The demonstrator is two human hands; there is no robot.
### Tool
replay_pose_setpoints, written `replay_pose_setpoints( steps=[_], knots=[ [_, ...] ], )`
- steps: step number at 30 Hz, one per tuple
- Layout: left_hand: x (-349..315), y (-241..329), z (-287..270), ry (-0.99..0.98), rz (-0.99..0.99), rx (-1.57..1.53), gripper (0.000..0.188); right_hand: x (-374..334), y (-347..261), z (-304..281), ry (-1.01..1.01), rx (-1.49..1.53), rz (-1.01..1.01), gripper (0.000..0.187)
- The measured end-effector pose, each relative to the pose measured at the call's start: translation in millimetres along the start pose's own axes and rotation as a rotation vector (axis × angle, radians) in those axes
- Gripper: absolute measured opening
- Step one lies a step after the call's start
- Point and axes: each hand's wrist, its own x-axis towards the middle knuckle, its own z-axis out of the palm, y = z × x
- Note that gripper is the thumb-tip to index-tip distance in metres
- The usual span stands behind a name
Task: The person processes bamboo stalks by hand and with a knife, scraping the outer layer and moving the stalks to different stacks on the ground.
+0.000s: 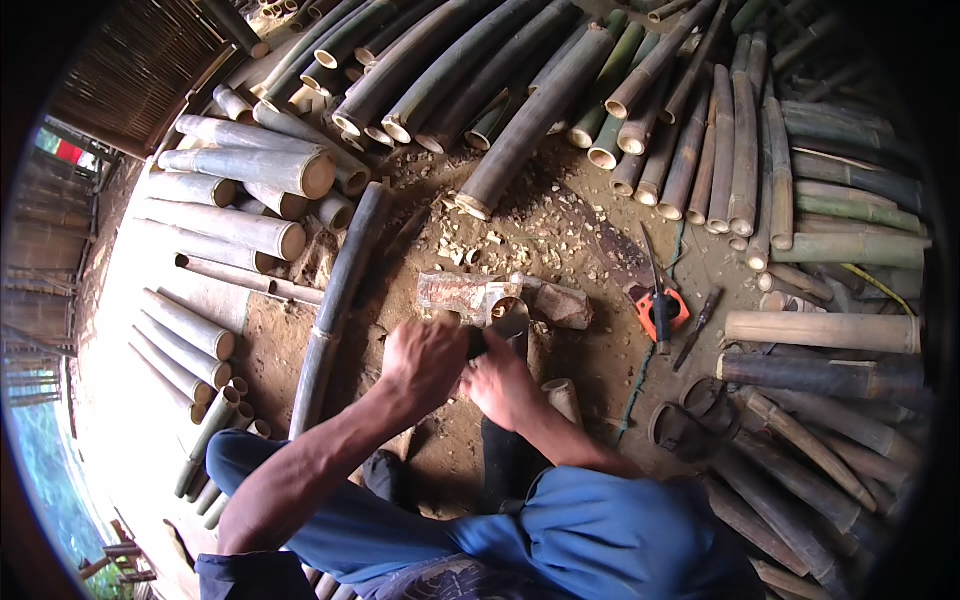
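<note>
My left hand (415, 362) is closed in a fist round the dark handle of a knife (513, 320). Its broad blade points right and away, across the light, ring-shaped end of a bamboo piece (503, 303). Close against it, my right hand (500, 382) is closed just below the blade. What its fingers grip is hidden behind the hand and the handle. Beyond both hands, a rough wooden block (450, 290) lies crosswise on the ground, with another chipped wood part (557, 302) at its right. A short bamboo tube (562, 400) stands right of my right wrist.
Pale chips (490, 245) litter the earth ahead. A long bamboo pole (338, 310) lies at left, near stacked bamboo tubes (240, 170). Rightward are an orange-and-black object (662, 316), a slim dark tool (698, 328) and a green cord (634, 395). More bamboo (820, 332) lines the right.
</note>
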Motion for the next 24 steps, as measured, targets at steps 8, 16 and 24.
replay_pose_setpoints(
  steps=[8,16,24],
  knots=[
    [20.8,90.6,16.0,0.162,0.760,-0.343,0.052,-40.3,-46.2,-127.7,0.063,-0.773,-0.317,0.045],
    [117.7,107.6,53.7,0.030,0.471,-0.449,0.099,-25.7,-150.5,-88.0,0.182,-2.265,-0.852,0.040],
    [124.9,80.5,41.1,0.628,0.139,-1.173,0.090,39.4,-194.5,10.6,-0.160,-2.819,-0.878,0.016]
  ],
)
